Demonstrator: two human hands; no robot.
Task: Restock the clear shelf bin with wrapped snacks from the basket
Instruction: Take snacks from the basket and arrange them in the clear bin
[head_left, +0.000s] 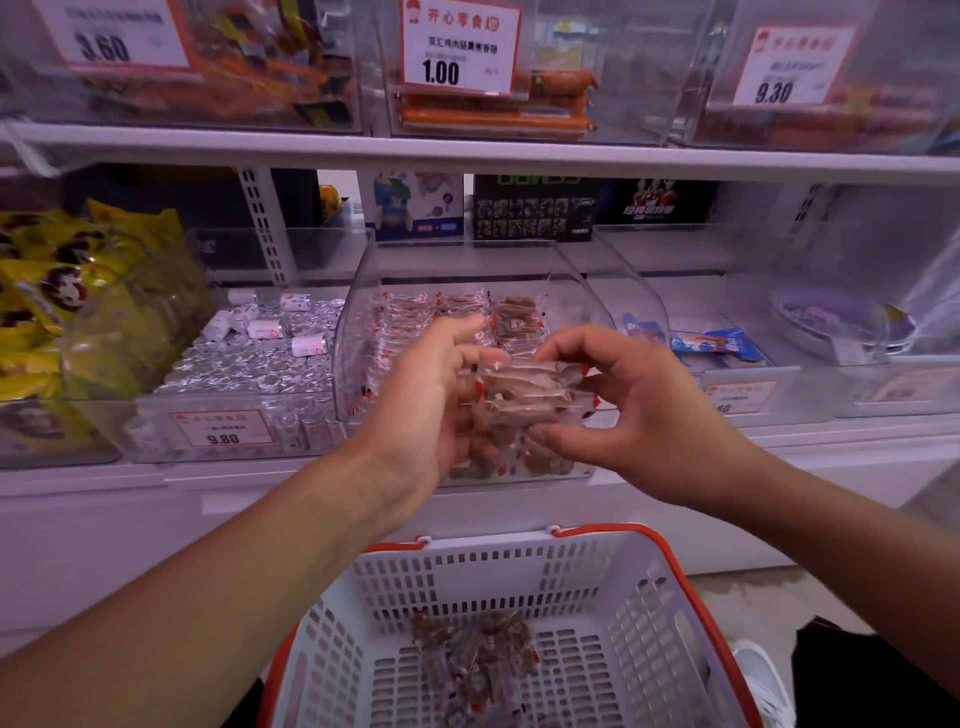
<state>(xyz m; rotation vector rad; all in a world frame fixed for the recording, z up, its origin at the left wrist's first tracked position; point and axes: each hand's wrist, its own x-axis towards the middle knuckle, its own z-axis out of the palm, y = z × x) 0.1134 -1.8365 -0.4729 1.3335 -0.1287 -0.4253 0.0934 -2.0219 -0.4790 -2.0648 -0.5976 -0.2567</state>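
Observation:
A stack of clear-wrapped brown snacks (524, 397) is held between both hands just in front of the clear shelf bin (358, 312). My left hand (431, 395) grips the stack from the left, and my right hand (628, 410) pinches its right side with thumb and fingers. The bin holds more of the same wrapped snacks (514, 317), lined up at its back. Below, a white basket with a red rim (644, 613) has several loose wrapped snacks (478, 660) on its bottom.
To the left stands a bin of silver-wrapped rolls (249, 358) with a 9.80 price tag, and yellow bags (62, 291) lie further left. A bin with blue packets (717, 345) sits at the right. Upper shelf bins hold sausages (498, 114).

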